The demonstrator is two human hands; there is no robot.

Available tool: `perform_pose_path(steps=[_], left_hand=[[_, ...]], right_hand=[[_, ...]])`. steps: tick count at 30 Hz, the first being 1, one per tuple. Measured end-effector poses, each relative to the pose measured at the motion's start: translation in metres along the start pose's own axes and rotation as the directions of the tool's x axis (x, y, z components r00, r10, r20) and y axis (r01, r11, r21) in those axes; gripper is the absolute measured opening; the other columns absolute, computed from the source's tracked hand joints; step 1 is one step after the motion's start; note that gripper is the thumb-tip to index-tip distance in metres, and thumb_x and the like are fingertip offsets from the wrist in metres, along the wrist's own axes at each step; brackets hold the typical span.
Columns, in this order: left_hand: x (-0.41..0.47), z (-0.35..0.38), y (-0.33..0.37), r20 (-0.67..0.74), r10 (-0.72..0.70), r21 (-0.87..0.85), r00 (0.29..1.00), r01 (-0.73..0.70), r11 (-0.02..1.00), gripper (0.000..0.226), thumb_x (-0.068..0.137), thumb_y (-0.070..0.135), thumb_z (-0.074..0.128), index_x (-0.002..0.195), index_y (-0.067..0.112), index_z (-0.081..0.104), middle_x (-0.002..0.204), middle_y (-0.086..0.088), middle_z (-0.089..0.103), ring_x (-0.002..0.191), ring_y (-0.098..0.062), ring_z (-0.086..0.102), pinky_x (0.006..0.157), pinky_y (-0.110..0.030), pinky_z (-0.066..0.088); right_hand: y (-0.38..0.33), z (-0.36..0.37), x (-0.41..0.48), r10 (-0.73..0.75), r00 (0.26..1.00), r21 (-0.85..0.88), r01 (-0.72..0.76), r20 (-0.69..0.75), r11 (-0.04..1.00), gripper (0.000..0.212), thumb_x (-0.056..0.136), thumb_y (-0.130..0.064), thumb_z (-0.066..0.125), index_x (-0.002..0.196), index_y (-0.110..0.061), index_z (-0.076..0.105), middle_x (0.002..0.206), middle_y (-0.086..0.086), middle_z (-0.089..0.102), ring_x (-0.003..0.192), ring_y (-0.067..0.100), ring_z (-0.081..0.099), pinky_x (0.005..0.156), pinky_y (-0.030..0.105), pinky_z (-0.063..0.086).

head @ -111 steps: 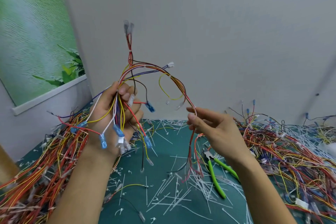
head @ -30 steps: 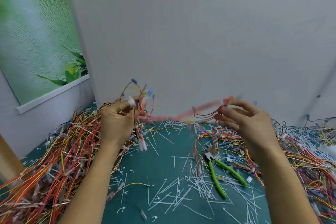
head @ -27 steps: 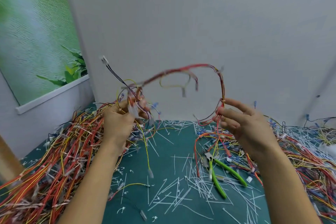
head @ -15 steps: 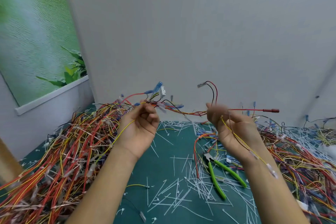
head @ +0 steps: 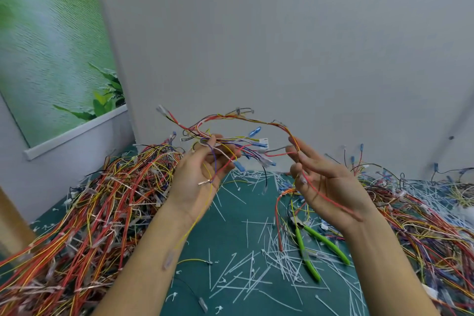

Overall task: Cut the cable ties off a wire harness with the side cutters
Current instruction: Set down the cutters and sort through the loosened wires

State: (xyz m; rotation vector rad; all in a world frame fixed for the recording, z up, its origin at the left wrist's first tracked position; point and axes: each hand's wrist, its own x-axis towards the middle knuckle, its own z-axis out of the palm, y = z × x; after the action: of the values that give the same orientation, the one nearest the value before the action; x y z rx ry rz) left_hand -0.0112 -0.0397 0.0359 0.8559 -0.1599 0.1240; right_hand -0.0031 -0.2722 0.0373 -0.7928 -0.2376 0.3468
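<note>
1. Desk (head: 230, 226), near edge: white tie offcuts (head: 246, 282) are scattered over the mat. The side cutters (head: 301, 241) lie among them, in neither of the hands. Their jaws are buried under wires and hard to make out.
2. The left hand (head: 200, 177) grips a bunch of wires, fingers curled round it. The right hand (head: 325, 187) pinches a strand further along. The wire harness (head: 238, 117) arches between them, above the desk.
3. This looks like a check for leftover ties. Best way: run the loom through the fingers span by span, keep it taut, and check the branch points before reaching for the cutters.
4. Can't tell if any tie remains: the wires are blurred and the pale connectors look like ties.
5. Far: the left pile (head: 97, 208) and right pile (head: 423, 226) run off frame.
</note>
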Motion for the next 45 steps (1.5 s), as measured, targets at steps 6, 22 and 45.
perform_pose_path(steps=[6,22,45], left_hand=[[-0.008,0.002,0.007,0.176,-0.039,-0.099,0.984,0.057,0.993,0.039,0.087,0.022,0.043,0.115,0.004,0.065,0.109,-0.024,0.072,0.105,-0.038,0.07,0.09,-0.04,0.056],[-0.007,0.005,-0.004,0.048,0.25,0.402,0.967,-0.248,0.882,0.024,0.089,0.024,0.063,0.108,0.013,0.073,0.097,-0.005,0.079,0.093,-0.021,0.075,0.092,-0.038,0.059],[0.004,-0.013,-0.002,-0.125,0.367,0.651,0.922,-0.203,0.732,0.034,0.102,0.027,0.058,0.071,0.026,0.073,0.05,0.005,0.048,0.05,-0.018,0.045,0.058,-0.035,0.038]], right_hand=[[0.001,0.003,-0.002,-0.069,0.997,-0.146,0.063,-0.033,0.987,0.053,0.084,0.001,0.064,0.134,-0.018,0.069,0.106,0.009,0.074,0.073,0.017,0.07,0.054,0.021,0.055],[-0.006,0.008,-0.009,-0.2,0.978,-0.312,0.171,-0.061,0.935,0.04,0.081,-0.003,0.067,0.108,-0.028,0.082,0.105,0.008,0.077,0.079,0.016,0.069,0.07,0.024,0.058],[-0.008,0.024,-0.021,-0.413,0.907,-0.445,0.338,-0.079,0.829,0.032,0.08,-0.019,0.073,0.11,-0.027,0.082,0.099,0.009,0.078,0.074,0.015,0.064,0.061,0.021,0.051]])
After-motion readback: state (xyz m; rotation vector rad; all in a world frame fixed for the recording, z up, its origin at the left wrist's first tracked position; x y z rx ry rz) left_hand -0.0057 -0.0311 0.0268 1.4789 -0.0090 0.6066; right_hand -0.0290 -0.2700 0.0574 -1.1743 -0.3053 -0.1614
